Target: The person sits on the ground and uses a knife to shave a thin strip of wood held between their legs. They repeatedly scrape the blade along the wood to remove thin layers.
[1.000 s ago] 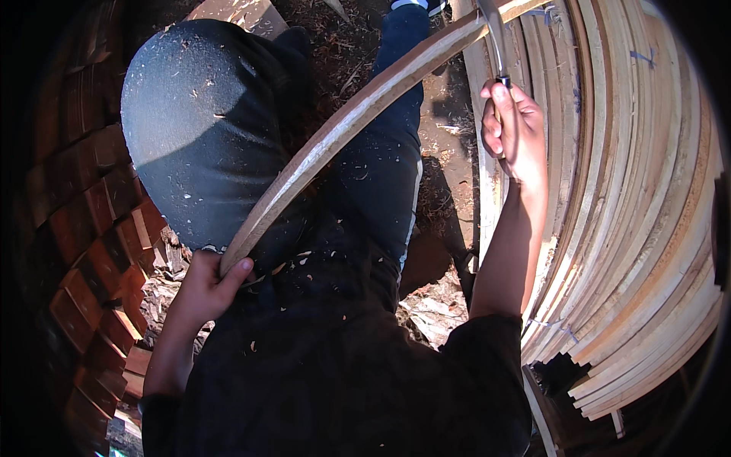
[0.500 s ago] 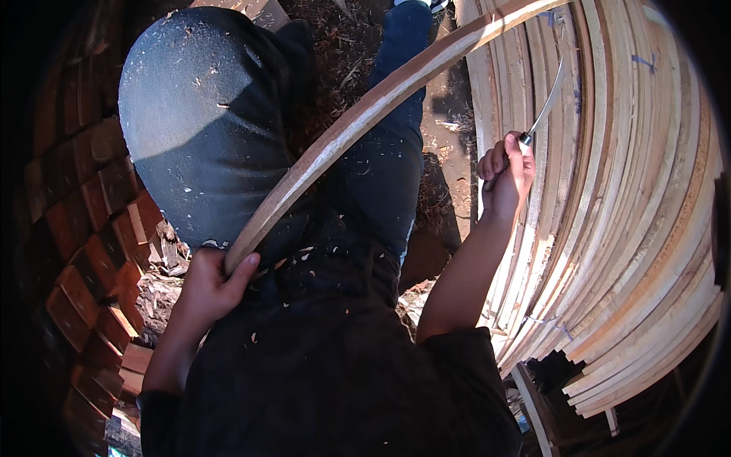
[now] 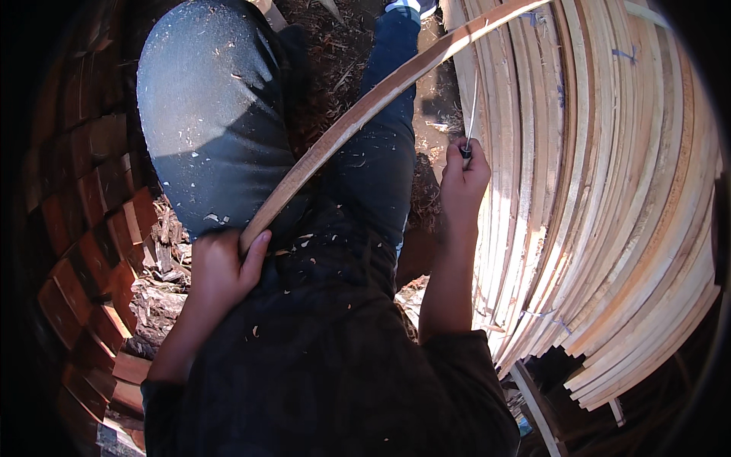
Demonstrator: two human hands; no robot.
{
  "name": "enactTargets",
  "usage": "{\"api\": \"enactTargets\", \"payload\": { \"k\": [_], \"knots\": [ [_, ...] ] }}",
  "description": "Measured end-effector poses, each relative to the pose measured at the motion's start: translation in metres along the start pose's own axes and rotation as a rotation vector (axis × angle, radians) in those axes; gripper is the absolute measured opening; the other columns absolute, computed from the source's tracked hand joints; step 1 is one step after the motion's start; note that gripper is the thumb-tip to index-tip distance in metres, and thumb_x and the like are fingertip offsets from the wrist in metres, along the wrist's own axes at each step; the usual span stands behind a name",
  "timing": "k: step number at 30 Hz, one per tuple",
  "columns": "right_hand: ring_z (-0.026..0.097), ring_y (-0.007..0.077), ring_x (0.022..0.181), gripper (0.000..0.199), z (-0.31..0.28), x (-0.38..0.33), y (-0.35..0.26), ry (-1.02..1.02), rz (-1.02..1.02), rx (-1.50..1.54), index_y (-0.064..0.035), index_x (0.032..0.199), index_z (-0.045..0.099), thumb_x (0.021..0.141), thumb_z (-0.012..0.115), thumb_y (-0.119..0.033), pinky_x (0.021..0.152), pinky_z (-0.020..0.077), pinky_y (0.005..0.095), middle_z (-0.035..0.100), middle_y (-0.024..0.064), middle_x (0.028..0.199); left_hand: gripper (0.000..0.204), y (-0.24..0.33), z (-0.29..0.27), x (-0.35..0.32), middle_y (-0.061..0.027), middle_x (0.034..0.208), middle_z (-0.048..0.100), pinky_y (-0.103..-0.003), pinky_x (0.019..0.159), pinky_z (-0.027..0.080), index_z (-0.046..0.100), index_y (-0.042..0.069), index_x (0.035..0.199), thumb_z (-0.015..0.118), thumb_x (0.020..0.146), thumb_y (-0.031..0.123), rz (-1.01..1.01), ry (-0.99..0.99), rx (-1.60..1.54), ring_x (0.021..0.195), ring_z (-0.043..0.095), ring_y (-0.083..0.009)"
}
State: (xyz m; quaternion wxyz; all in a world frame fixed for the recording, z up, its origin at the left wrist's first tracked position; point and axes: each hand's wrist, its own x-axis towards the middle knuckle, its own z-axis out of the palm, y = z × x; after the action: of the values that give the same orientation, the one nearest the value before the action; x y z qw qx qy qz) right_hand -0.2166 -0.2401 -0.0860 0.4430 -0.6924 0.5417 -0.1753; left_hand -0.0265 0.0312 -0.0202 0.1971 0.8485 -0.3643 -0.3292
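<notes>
A long wooden strip (image 3: 353, 120) slants from my waist up to the far right, looking bowed. My left hand (image 3: 225, 265) is closed round its near end, thumb along the side, by my left thigh. To the right of the strip, my right hand (image 3: 463, 183) grips the handle of a knife (image 3: 474, 107). Its long thin blade points away from me, seen nearly edge-on, with the tip close to the strip; I cannot tell whether they touch. Most of the handle is hidden in my fingers.
Many long wooden strips (image 3: 601, 190) are stacked at my right, some with blue marks. Reddish-brown blocks (image 3: 72, 282) are piled at the left. Wood shavings (image 3: 164, 297) cover the ground and speckle my jeans (image 3: 205, 99).
My right hand has moved left with the knife, bringing the blade closer to the strip. The strip has turned a little in my left hand, and the whole view has shifted slightly.
</notes>
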Motion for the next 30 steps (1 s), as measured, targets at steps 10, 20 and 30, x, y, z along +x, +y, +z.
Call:
{"api": "enactTargets", "payload": {
  "k": [10, 20, 30],
  "knots": [
    [0.048, 0.0049, 0.055, 0.022, -0.003, -0.025, -0.042, 0.095, -0.137, -0.051, -0.0001, 0.1, 0.065, 0.078, 0.062, -0.004, 0.051, 0.039, 0.0205, 0.057, 0.0017, 0.066, 0.041, 0.002, -0.002, -0.005, -0.0207, 0.052, 0.051, -0.044, 0.049, 0.041, 0.054, -0.002, 0.064, 0.06, 0.087, 0.032, -0.002, 0.02, -0.058, 0.05, 0.054, -0.0386],
    [0.044, 0.0067, 0.059, 0.028, -0.013, -0.044, -0.037, 0.065, -0.093, -0.199, 0.0004, 0.109, 0.06, 0.092, 0.06, -0.021, 0.053, 0.0353, 0.0219, 0.052, 0.0008, 0.069, 0.034, 0.013, -0.005, -0.015, -0.0172, 0.054, 0.047, -0.036, 0.047, 0.038, 0.052, -0.002, 0.081, 0.063, 0.087, 0.029, -0.091, -0.018, -0.329, 0.045, 0.048, -0.0257],
    [0.055, 0.0279, 0.049, 0.029, -0.001, -0.03, -0.058, -0.007, -0.223, -0.211, 0.0017, 0.089, 0.061, 0.089, 0.061, -0.028, 0.05, 0.0425, 0.0339, 0.056, 0.0193, 0.059, 0.034, 0.014, -0.027, -0.01, -0.0167, 0.055, 0.045, -0.033, 0.048, 0.039, 0.047, 0.0, 0.077, 0.071, 0.081, 0.024, -0.007, 0.035, -0.188, 0.047, 0.042, -0.0215]
  ]
}}
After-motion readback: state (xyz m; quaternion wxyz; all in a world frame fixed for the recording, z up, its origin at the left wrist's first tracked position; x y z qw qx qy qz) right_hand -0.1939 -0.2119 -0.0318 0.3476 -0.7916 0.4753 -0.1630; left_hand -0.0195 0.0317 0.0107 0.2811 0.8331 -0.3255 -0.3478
